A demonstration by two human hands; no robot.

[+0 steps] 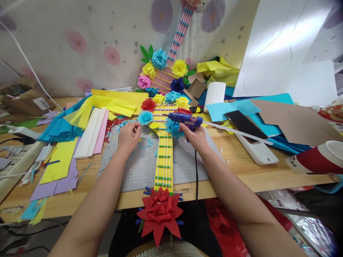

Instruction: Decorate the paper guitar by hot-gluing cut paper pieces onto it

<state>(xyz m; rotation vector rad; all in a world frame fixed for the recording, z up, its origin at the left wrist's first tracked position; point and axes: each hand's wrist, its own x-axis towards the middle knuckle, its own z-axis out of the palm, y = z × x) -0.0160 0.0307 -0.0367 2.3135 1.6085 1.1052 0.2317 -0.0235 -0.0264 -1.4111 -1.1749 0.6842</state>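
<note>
My right hand point(197, 137) is wrapped round a blue hot glue gun point(184, 120), its nozzle pointing left over the guitar body and a long clear glue stick point(241, 133) running out of its back. My left hand point(129, 137) has its fingers curled in beside the light-blue paper flower point(145, 117); whatever they hold, if anything, is hidden. Between my hands lies a yellow paper guitar point(164, 160) with green frets and white strings. A large red paper flower point(160, 214) covers its near end. Red point(148, 104) and yellow paper flowers ring the body.
A grey cutting mat point(136, 175) with paper scraps lies under the guitar. Crepe paper point(107, 107) is piled left. At right are a black phone point(245, 125), a white device point(257, 150), cardboard point(300, 121) and a tipped paper cup point(316, 159). A pink paper guitar point(177, 43) leans behind.
</note>
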